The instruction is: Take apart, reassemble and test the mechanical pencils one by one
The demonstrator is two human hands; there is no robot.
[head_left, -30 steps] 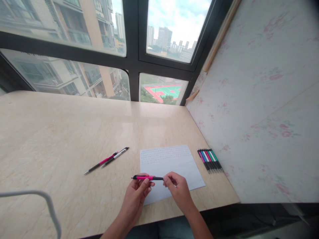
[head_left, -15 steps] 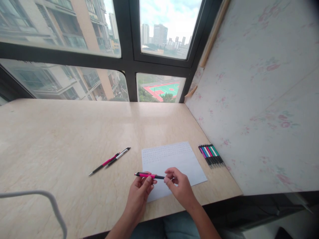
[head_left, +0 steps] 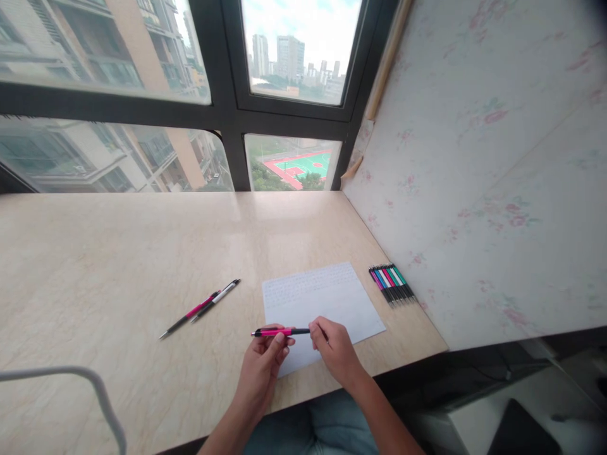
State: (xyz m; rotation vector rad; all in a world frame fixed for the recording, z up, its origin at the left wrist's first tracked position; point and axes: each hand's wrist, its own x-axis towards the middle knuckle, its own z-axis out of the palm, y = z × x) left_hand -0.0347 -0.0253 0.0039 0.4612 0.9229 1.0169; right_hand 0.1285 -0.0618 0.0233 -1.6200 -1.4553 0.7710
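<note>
Between my hands is a pink and black pen (head_left: 284, 332), held level over the paper. My left hand (head_left: 265, 357) is closed round its pink barrel, thumb on top. The fingers of my right hand (head_left: 334, 347) are closed on the black grip end, hiding the tip. Beneath lies a white sheet of paper (head_left: 327, 294) with rows of handwriting across its upper part. To the left, a pink and black pen (head_left: 190, 314) and a white and black pen (head_left: 215, 301) lie side by side at a slant.
Several coloured pens (head_left: 391, 284) lie in a neat row by the floral wall (head_left: 474, 189) on the right. A grey curved tube (head_left: 95, 385) crosses the lower left. The marble-look tabletop (head_left: 118, 265) runs back to a dark window frame (head_left: 227, 114).
My right hand's fingers have closed more fully on the pen's grip end. The whole view has swung slightly to the right. The pens on the table have stayed in place.
</note>
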